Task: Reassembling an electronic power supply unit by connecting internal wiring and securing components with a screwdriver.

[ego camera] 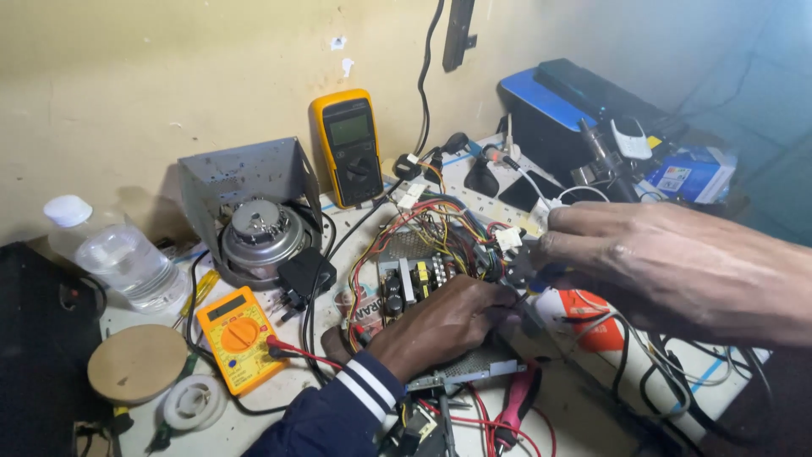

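Observation:
My left hand (440, 326), in a dark blue sleeve with white stripes, lies on an open power supply board (412, 279) in its metal tray, fingers curled over the right side and holding it down. My right hand (668, 262) reaches in from the right, close to the camera. Its fingertips pinch a small dark part (522, 264) next to a white connector (508, 238), at the end of the bundle of coloured wires (440, 218). What the dark part is stays unclear.
A small yellow multimeter (237, 338) with red and black leads lies at left; a larger one (351, 148) leans on the wall. Nearby: a metal bracket with a round motor (254, 228), plastic bottle (118, 258), tape rolls (135, 364), pink-handled pliers (516, 406), blue-black box (554, 110).

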